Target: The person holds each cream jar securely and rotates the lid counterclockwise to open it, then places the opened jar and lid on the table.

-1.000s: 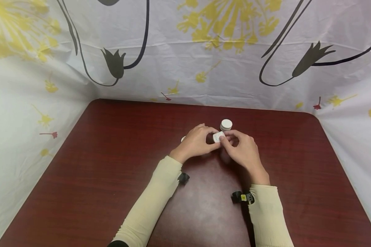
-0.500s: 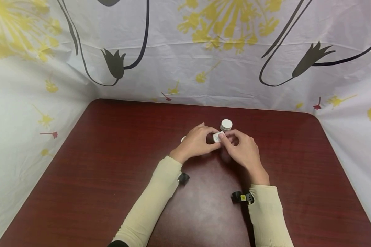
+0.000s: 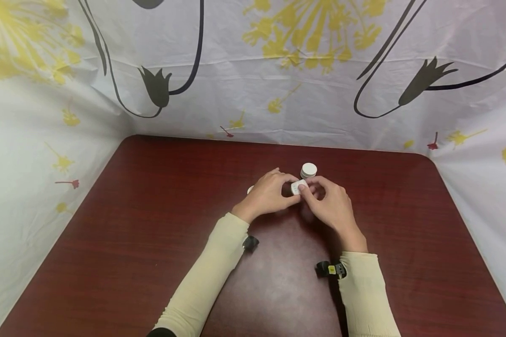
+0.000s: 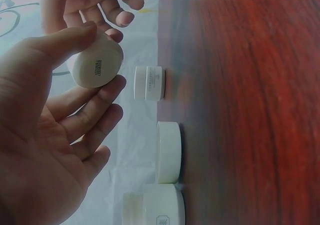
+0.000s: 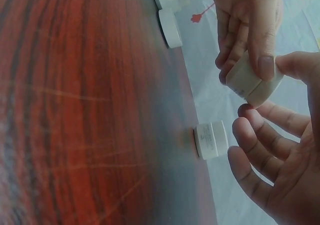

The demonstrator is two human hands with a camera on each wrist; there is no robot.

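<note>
Above the table, both hands hold a small white lidded jar (image 3: 298, 187). My left hand (image 3: 266, 193) grips its base end between thumb and fingers; small dark print shows on the jar's bottom (image 4: 98, 67) in the left wrist view. At the lid end, my right hand (image 3: 334, 204) pinches with thumb and fingertips. The seam between jar and lid (image 5: 267, 92) is visible in the right wrist view, and the lid sits on the jar. Behind the hands, another closed white jar (image 3: 308, 171) stands upright on the table.
A loose white lid (image 4: 169, 152) lies beside an uncovered white jar (image 4: 165, 205) with a clear neck; in the head view my left hand mostly hides them. The dark red table (image 3: 160, 210) ends at a patterned white curtain (image 3: 236, 84) behind and at the sides.
My right thumb slides slightly over the held jar and back, and the jar's printed face turns a little. Arms and the other jars stay in place.
</note>
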